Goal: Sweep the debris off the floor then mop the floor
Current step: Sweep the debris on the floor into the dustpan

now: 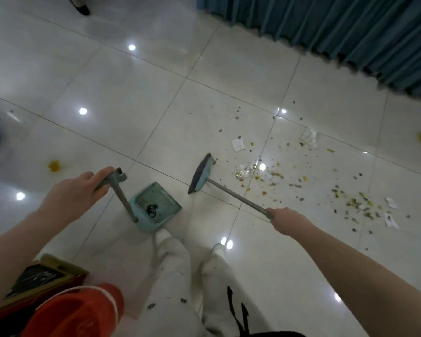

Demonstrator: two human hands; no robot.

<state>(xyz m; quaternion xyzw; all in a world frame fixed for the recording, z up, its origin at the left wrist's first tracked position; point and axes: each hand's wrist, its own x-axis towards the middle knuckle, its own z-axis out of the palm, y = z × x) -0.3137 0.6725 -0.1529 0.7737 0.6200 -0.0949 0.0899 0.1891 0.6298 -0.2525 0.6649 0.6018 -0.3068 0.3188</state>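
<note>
Standing on the white tiled floor point(131, 105), the person has a red bucket point(78, 312) at the near left. The left grip point(75, 193) is curled over the top of the teal dustpan point(156, 205) handle, and the pan rests on the floor. The right grip point(287, 221) is closed round the broom point(201, 175) handle. The broom head sits on the floor just left of the scattered debris point(265, 171), which spreads right, below the teal curtain point(338, 32).

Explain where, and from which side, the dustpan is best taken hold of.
Grip the bent handle atop the tall shaft, coming from above and behind the dustpan: the shaft rises from its rear edge, leaving the mouth clear. The left hand grips there.
</note>
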